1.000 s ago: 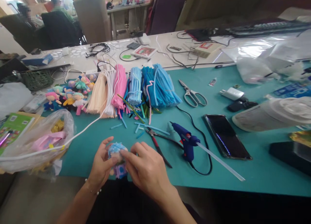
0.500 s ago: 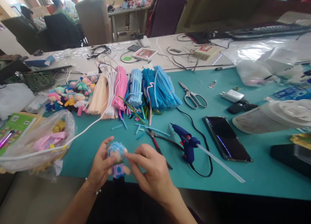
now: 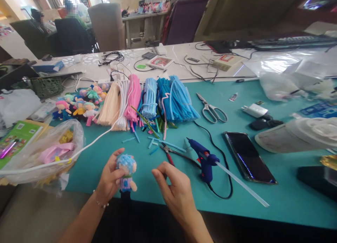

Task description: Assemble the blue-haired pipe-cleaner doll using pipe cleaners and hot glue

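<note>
A small doll (image 3: 127, 172) with curly light-blue hair, a lilac top and dark legs is upright in my left hand (image 3: 112, 174). The thumb lies across its front and the fingers are behind its head. To the right of the doll, apart from it, my right hand (image 3: 176, 186) has its fingers curled and thumb and forefinger tips together. Whether anything small is between them I cannot make out. Red-handled pliers (image 3: 168, 155) lie just beyond that hand. A blue glue gun (image 3: 202, 158) with a clear glue stick (image 3: 243, 185) rests to its right.
Bundles of pipe cleaners (image 3: 181, 99) line the back of the green mat (image 3: 263, 201), beside several finished dolls (image 3: 79, 102). Scissors (image 3: 212, 109), a phone (image 3: 249, 157) and a white cup (image 3: 292, 136) are at right. A white cable (image 3: 97, 139) crosses a plastic bag (image 3: 50, 162) at left.
My right hand has drawn away from the side of the doll's head, to the right. The doll has turned a little in my left hand. The view has shifted slightly.
</note>
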`<action>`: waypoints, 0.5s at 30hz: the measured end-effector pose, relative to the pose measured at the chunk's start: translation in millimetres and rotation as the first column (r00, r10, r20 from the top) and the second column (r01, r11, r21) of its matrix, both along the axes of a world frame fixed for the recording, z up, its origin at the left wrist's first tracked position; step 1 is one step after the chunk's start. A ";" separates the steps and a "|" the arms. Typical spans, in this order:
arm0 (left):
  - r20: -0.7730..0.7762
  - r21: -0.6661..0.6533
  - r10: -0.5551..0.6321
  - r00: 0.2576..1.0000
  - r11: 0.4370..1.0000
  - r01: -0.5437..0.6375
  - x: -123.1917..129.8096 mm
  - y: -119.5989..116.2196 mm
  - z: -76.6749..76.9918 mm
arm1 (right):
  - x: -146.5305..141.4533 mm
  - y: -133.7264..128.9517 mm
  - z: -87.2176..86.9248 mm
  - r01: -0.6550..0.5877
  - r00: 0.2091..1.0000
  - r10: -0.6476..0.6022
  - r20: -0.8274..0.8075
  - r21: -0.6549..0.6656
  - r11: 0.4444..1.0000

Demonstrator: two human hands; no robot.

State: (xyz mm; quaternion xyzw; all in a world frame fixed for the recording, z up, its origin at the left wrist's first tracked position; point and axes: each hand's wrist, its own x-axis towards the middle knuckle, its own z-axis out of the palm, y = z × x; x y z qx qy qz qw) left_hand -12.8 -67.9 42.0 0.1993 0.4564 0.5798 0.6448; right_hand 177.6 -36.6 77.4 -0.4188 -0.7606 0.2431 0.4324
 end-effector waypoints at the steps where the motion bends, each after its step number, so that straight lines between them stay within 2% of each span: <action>1: -0.004 0.014 0.000 1.000 1.000 0.000 0.1 0.2 0.4 | -1.7 -1.1 0.2 -0.021 1.000 0.021 0.018 0.014 1.000; 6: -0.051 0.057 0.016 0.999 0.998 -0.013 -0.5 -0.2 -0.1 | -13.3 -8.6 2.0 -0.146 0.970 0.112 0.217 0.146 0.978; 10: -0.089 0.061 0.028 0.996 0.998 -0.022 -0.4 -1.9 -0.9 | -19.1 -12.4 2.4 -0.155 0.933 0.078 0.350 0.198 0.968; 15: -0.101 0.078 0.024 0.995 0.997 -0.016 1.4 -2.9 1.4 | -17.1 -12.2 -2.0 -0.161 0.919 0.066 0.389 0.215 0.963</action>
